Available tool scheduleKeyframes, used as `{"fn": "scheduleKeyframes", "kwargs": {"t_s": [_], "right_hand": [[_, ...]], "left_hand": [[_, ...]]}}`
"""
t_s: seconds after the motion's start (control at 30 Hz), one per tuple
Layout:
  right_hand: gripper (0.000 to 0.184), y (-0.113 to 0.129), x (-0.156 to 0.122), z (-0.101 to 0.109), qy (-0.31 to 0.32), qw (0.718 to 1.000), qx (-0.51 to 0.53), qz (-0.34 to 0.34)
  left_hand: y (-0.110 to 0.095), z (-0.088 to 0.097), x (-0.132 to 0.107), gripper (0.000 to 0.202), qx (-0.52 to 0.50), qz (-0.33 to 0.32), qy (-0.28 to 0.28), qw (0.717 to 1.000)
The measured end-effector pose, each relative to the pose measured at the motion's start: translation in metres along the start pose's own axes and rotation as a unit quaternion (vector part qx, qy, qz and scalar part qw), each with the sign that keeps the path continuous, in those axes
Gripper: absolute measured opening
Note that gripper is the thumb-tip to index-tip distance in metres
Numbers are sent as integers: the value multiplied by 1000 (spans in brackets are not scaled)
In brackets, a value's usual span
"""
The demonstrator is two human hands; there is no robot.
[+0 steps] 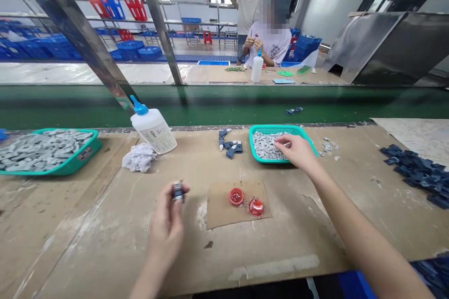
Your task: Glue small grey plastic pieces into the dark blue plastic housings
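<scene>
Basket [272,160]: sitting two o'clock from my left hand [167,218]
Left hand: pinching dark part [178,191]
Right hand [293,148]: touching grey pieces [264,146]; grip unclear

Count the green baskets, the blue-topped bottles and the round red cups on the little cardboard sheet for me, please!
Green baskets: 2
Blue-topped bottles: 2
Round red cups: 2
Total: 6

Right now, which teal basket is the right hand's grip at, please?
The right basket; the right hand's grip is at its grey pieces, while no hand is over the left basket.
</scene>
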State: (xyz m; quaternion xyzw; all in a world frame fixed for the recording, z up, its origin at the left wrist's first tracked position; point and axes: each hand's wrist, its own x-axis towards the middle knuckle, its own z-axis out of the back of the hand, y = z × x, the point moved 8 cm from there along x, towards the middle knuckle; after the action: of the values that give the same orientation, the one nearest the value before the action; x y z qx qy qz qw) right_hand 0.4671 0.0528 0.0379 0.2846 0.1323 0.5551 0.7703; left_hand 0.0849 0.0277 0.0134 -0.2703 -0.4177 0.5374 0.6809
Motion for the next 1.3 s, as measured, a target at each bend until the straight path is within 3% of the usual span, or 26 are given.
{"fn": "scheduleKeyframes", "kwargs": {"t_s": [0.07, 0.17, 0.23, 0.33, 0.4, 0.47, 0.63, 0.8, 0.93, 1.03, 1.13, 1.2, 1.3], "right_hand": [[17, -19, 36, -2, -14, 999, -40, -15], [17, -30, 69, -15, -26, 996, -74, -34], [18, -30, 76, -23, -35, 994, -95, -44], [14, -26, 76, -31, -36, 992, -111, -40], [11, -24, 71, -32, -30, 993, -112, -25], [12, -20, 65, -29, -23, 994, -106, -11], [25, -5, 38, -9, -4, 997, -75, 18], [28, 5, -7, 11, 52, 998, -24, 39], [21, 2, -48, -1, 190, 972, 135, 13], [18, 2, -71, -4, 203, 961, 188, 12], [17, 5, -89, -2, 147, 971, 185, 31], [18, 6, -101, 0, 99, 976, 193, 30], [24, 0, -120, -15, 83, 953, 287, -56]], "left_hand": [[24, 32, 20, 35, 110, 3, -32, 993], [56, 64, 47, 39, 259, 18, -23, 965], [65, 72, 59, 41, 324, -11, -13, 946], [48, 66, 68, 40, 338, -114, -27, 934], [25, 50, 72, 39, 325, -172, -36, 929], [-1, 23, 83, 36, 307, -203, -14, 930], [-44, -72, 145, 32, 261, -195, 115, 938], [-40, -152, 210, 27, 281, -154, 179, 930], [-32, -183, 227, 32, 275, -114, 214, 930], [-36, -178, 226, 30, 243, -95, 210, 942], [-46, -155, 213, 24, 183, -85, 189, 961], [-54, -133, 193, 25, 128, -82, 173, 973], [-68, -96, 150, 33, 27, -74, 166, 983]]}}
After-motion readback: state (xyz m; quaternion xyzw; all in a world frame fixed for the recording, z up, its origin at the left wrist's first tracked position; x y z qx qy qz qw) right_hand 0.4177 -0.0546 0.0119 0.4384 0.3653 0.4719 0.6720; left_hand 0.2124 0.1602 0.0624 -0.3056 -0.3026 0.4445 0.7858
